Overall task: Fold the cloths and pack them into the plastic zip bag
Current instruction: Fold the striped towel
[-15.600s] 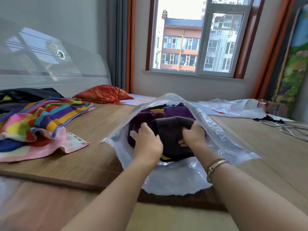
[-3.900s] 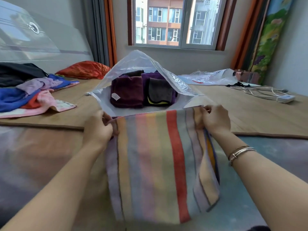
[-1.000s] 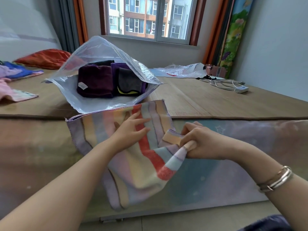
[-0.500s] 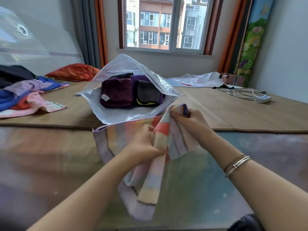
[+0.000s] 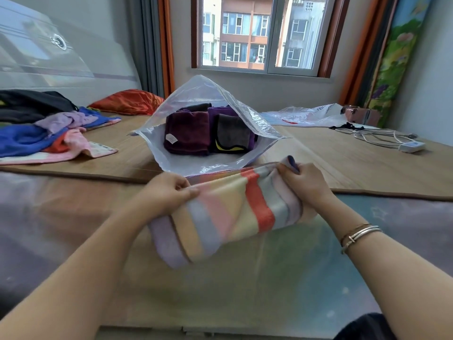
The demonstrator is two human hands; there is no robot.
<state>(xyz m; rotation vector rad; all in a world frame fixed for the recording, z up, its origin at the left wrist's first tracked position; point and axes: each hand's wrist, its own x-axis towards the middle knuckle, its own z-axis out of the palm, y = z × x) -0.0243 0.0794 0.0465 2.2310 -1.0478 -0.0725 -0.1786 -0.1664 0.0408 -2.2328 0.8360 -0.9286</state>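
Cloths, unfolded lot (image 5: 49, 136): loose heap of blue, lilac, pink and dark pieces, far left on the bed's woven mat (image 5: 343, 163), well apart from the hands.

Left hand (image 5: 169, 192): fingers curled, thumb and forefinger pinching the left top corner of the striped cloth (image 5: 228, 209).

Striped cloth: pastel bands with one red stripe, doubled over, held taut between both hands just in front of the bag mouth, lower part hanging over the bed's edge.

Plastic zip bag (image 5: 213, 99): clear, lying on the mat, mouth gaping toward the person, upper flap standing up. Contents: folded maroon cloth (image 5: 186, 133) on the left, folded grey cloth with yellow trim (image 5: 232, 138) beside it, purple and dark pieces behind.

Right hand (image 5: 306, 185): fingers closed round the bunched right top corner of the striped cloth; bangles on the wrist.

Step in hand, by judgement: folding, mid-way. Next move likely calls for another fold down to the size of the packed pieces, then sliding the bundle into the free space at the bag's front.

Surroundings: orange cushion (image 5: 127, 101) rear left; second plastic bag (image 5: 306, 116), cable and adapter (image 5: 411, 146) at right; window (image 5: 259, 33) with orange curtains behind.
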